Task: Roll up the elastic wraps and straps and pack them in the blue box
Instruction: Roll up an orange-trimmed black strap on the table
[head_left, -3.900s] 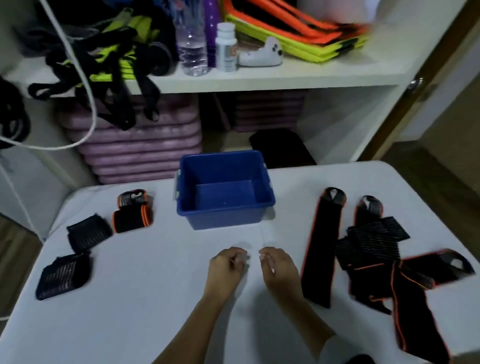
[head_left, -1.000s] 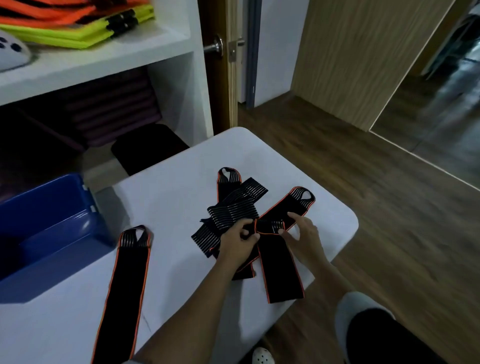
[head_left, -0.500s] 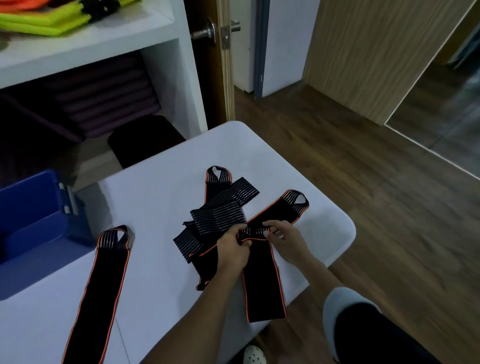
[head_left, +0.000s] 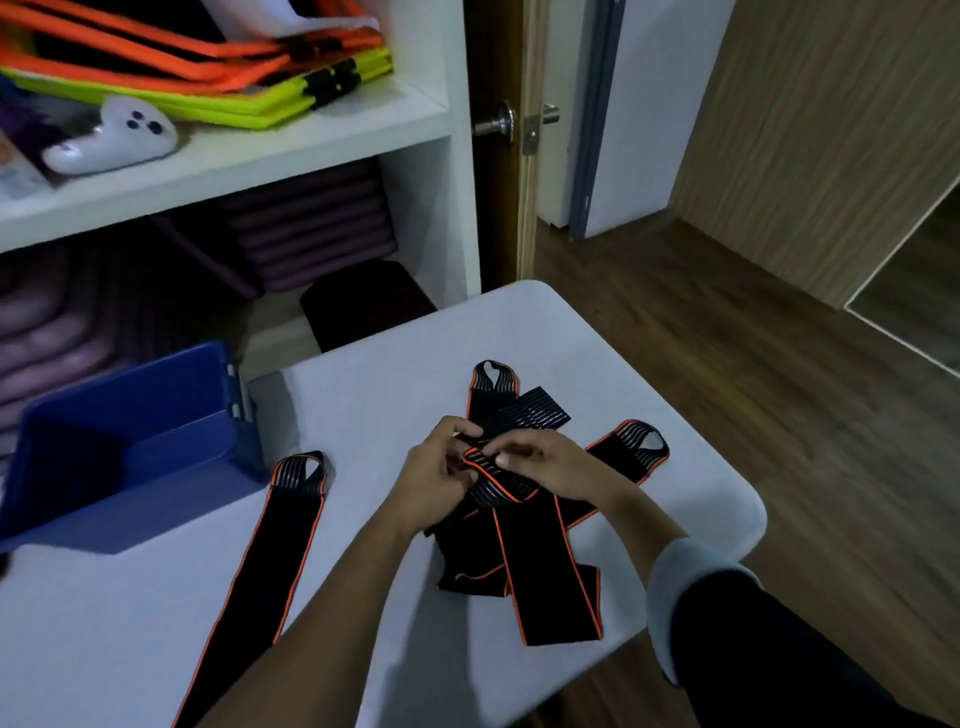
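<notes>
Both curl on the striped end of one orange-edged strap (head_left: 558, 587): left grip (head_left: 436, 483), right grip (head_left: 545, 462). Long axis trails from the grips toward the person, along the worktop (head_left: 374, 395). Left grip is nearer the blue box (head_left: 130, 382), off to its left.

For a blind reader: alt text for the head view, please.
Left hand and right hand pinch the striped end of an orange-edged black strap over piled straps on a white table; a blue box stands to the left.
</notes>
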